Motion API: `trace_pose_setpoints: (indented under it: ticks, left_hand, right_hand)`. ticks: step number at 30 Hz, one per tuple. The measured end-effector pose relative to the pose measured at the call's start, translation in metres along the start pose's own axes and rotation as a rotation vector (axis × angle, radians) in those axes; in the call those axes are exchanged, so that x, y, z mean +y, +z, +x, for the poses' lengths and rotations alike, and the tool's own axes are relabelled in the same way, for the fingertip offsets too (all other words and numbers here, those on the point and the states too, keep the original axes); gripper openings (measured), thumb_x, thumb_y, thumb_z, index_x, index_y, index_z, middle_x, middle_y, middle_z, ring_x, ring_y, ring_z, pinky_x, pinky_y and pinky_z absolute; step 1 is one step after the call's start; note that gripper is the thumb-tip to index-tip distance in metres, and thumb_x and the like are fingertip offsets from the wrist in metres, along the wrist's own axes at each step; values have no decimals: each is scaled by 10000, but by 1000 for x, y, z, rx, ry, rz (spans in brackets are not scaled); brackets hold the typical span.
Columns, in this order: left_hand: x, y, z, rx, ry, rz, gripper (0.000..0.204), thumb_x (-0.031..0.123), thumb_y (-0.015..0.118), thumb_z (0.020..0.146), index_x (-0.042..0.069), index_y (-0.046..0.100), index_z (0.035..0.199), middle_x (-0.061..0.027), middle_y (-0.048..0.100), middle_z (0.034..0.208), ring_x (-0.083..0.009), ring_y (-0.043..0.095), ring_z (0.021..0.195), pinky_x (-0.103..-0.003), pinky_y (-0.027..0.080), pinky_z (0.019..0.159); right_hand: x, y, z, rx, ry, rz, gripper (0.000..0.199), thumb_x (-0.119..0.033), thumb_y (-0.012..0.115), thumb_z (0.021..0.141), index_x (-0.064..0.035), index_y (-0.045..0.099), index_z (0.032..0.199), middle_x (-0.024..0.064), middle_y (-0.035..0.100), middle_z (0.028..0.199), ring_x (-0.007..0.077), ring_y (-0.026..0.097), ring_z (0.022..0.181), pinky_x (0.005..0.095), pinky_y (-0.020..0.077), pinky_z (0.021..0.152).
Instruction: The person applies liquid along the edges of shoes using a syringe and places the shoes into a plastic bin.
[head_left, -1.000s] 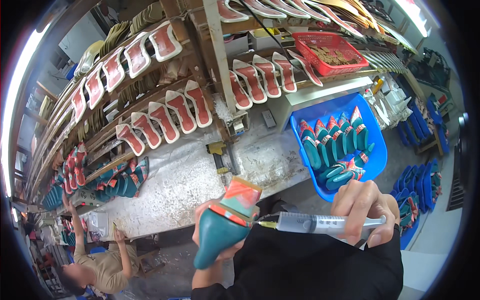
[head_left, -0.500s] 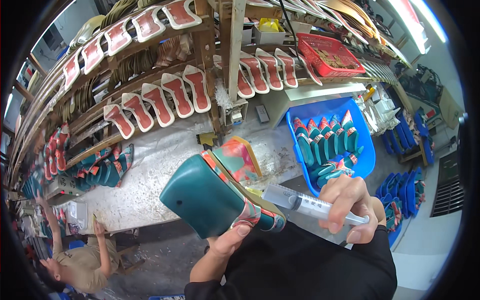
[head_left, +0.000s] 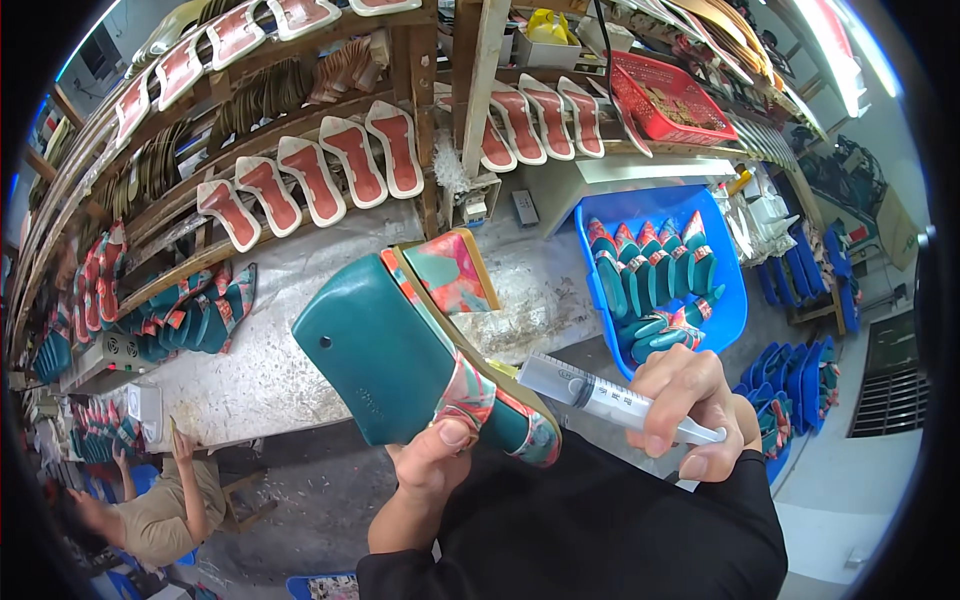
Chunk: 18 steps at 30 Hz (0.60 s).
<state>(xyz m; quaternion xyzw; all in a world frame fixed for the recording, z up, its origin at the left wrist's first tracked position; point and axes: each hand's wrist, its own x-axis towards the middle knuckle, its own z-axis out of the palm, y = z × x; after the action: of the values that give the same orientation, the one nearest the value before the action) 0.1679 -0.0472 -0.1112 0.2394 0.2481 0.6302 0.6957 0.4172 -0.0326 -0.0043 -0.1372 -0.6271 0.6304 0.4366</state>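
My left hand (head_left: 437,462) grips a teal block-heeled shoe sole (head_left: 400,350) from below, heel raised toward the camera, its patterned pink and teal edge and insole facing right. My right hand (head_left: 690,400) holds a clear plastic syringe (head_left: 600,397) whose tip rests against the side of the sole, just behind the heel. Both forearms wear black sleeves.
A blue bin (head_left: 722,290) with several teal heeled soles stands on the dusty workbench (head_left: 260,370) at right. Wooden racks (head_left: 330,170) hold rows of red and white insoles. A red basket (head_left: 672,100) sits at upper right. Another person (head_left: 160,500) crouches at lower left.
The shoe sole has been lifted closer and turned heel-up. The syringe has moved in from the right until its tip meets the sole's side.
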Motion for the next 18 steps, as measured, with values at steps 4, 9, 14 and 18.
trace_pose_setpoints:
  ticks: [4, 9, 14, 18]
  left_hand:
    - [3, 1, 3, 39, 10, -49, 740, 202, 692, 743, -45, 437, 1392, -186, 598, 1257, -326, 624, 1150, -457, 510, 1003]
    - [8, -4, 5, 9, -11, -59, 737, 236, 674, 745, -38, 444, 1389, -179, 611, 1234, -323, 632, 1130, -447, 511, 994]
    - [14, 3, 7, 53, 7, -102, 735, 265, 653, 747, -36, 449, 1385, -181, 613, 1221, -320, 631, 1123, -430, 501, 1002]
    - [16, -2, 6, 55, -28, -131, 720, 290, 652, 758, -30, 456, 1372, -181, 610, 1188, -302, 627, 1092, -409, 502, 973]
  right_hand:
    - [2, 3, -1, 11, 7, 6, 294, -137, 728, 721, 27, 697, 964, 112, 682, 766, 155, 561, 478, 265, 394, 445]
    - [4, 4, -1, -3, 32, 26, 303, -141, 727, 715, 34, 697, 961, 121, 679, 762, 158, 564, 489, 267, 405, 452]
    - [4, 7, -1, -17, 56, 63, 316, -140, 722, 708, 46, 693, 962, 132, 673, 755, 159, 562, 494, 272, 417, 459]
    - [4, 8, 0, -35, 56, 66, 322, -137, 721, 707, 51, 693, 966, 133, 673, 751, 162, 567, 503, 274, 425, 461]
